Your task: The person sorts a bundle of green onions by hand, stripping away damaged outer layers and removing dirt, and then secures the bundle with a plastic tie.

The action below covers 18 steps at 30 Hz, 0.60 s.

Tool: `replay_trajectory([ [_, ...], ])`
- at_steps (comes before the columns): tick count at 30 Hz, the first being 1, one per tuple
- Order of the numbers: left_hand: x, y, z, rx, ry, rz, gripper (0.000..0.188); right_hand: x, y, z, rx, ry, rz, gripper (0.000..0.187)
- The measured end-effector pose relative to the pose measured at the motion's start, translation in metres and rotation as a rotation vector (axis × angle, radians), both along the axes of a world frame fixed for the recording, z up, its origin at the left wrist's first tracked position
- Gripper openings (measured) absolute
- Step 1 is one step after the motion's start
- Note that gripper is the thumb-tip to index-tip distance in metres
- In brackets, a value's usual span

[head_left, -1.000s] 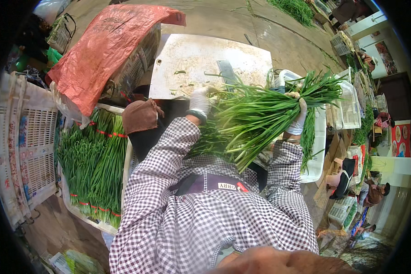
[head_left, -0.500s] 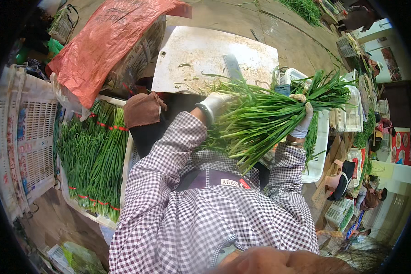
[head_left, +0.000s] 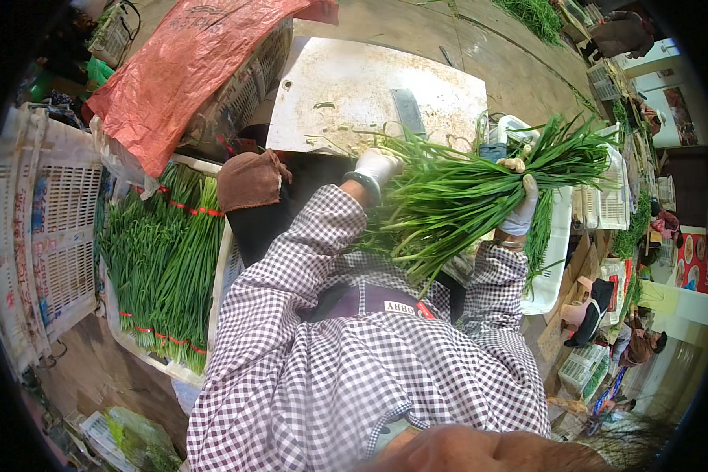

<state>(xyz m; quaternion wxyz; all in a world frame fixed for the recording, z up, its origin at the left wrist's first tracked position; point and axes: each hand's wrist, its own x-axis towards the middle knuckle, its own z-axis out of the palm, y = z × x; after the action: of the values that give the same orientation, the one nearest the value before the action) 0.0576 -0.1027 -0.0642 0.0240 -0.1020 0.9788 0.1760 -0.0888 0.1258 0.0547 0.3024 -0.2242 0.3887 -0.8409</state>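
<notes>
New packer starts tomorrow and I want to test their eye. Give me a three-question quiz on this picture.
1. True or false: both gloved hands, the left hand and the right hand, are on the loose bunch of green chives.
2. Multiple choice: the tied chive bundles in the white crate lie
A. on the person's left
B. on the person's right
C. on the cutting board
3. Fill in: the cleaver lies on the white ____.

Key: 1 true; 2 A; 3 cutting board.
</notes>
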Motion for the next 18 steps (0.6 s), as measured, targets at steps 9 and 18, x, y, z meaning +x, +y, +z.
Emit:
replay_trajectory([
  [9,0.010,-0.026,-0.030,-0.074,-0.224,0.163,0.021,-0.003,0.010,-0.010,0.073,0.057,-0.069,0.022],
  [18,0.054,-0.099,-0.161,0.983,0.051,0.953,0.026,0.011,0.022,0.035,-0.011,-0.055,-0.151,0.028],
])
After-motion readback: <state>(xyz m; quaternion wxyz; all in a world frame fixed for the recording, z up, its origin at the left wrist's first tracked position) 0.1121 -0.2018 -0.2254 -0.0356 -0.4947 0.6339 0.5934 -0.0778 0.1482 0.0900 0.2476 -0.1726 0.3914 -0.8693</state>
